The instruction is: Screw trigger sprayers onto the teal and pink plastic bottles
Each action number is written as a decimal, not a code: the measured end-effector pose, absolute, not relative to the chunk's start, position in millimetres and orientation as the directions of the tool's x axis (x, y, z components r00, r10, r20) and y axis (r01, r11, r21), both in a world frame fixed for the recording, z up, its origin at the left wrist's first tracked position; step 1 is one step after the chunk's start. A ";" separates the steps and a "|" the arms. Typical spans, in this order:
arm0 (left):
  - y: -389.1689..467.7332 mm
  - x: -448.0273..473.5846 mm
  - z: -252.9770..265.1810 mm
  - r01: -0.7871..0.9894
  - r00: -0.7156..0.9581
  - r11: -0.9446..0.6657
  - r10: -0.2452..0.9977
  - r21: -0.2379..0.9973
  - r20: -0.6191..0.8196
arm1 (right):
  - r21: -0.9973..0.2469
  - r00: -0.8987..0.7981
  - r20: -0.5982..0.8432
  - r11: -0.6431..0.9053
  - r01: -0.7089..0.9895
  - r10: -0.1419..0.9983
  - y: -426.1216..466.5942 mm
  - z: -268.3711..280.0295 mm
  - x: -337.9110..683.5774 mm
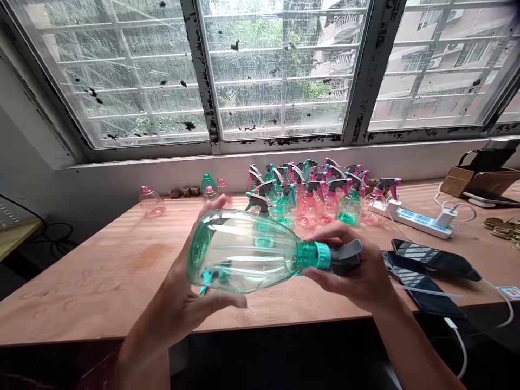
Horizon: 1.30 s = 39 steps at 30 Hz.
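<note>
A clear green spray bottle [247, 252] lies sideways in the air above the table, its base to the left. My left hand [174, 287] is wrapped around the base end, thumb below and fingers behind. My right hand [365, 276] is closed on the grey spray head [345, 255], beside the teal collar [323, 254] at the bottle's neck. The trigger is mostly hidden by the right fingers. Behind the bottle, low on the left, a teal and dark piece shows through the plastic, too distorted to make out.
Several pink and green spray bottles [306, 208] stand grouped at the back of the wooden table [101, 271]. Headless bottles, one pink [151, 203], stand back left. On the right are a power strip [422, 221], two phones [436, 259] with cables, and brass-coloured pieces [501, 225].
</note>
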<state>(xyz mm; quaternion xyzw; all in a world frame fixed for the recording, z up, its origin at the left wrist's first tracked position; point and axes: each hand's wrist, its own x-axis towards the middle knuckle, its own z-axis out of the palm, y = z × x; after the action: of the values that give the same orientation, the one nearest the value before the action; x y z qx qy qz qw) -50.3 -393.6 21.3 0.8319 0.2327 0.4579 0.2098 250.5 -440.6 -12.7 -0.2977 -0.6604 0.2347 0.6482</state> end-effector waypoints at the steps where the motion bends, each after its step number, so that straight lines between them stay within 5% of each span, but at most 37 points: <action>1: -393.3 -50.3 20.8 0.193 0.474 -0.808 0.574 0.557 0.668 | -0.705 0.021 0.709 0.706 0.069 0.705 -439.7 -12.4 250.2; 7: -391.1 -47.4 16.3 0.123 0.490 -0.834 0.523 0.538 0.698 | -0.724 0.026 0.690 0.690 0.022 0.723 -436.6 -12.0 247.6; 13: -392.7 -44.6 23.2 0.174 0.461 -0.758 0.626 0.628 0.629 | -0.707 0.037 0.705 0.697 0.121 0.709 -437.4 -12.0 247.9; 19: -389.4 -45.8 14.3 0.144 0.417 -0.835 0.538 0.531 0.733 | -0.738 0.020 0.674 0.674 0.007 0.738 -436.2 -12.2 246.1; 26: -392.1 -43.8 16.7 0.072 0.428 -0.769 0.599 0.635 0.677 | -0.686 0.040 0.727 0.723 0.079 0.685 -437.8 -9.0 242.9; 34: -392.6 -47.6 17.9 0.059 0.461 -0.843 0.497 0.534 0.735 | -0.738 -0.019 0.673 0.670 -0.079 0.739 -438.2 -10.6 245.9; 39: -393.5 -44.4 17.1 0.092 0.458 -0.774 0.591 0.626 0.664 | -0.710 0.004 0.705 0.705 -0.003 0.710 -438.7 -9.3 246.2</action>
<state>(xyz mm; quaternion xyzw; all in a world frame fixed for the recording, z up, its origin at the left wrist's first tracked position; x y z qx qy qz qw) -44.4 -393.5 17.1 0.8127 0.2103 0.4761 0.2618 246.2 -438.7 -9.3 -0.2712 -0.6511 0.2723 0.6545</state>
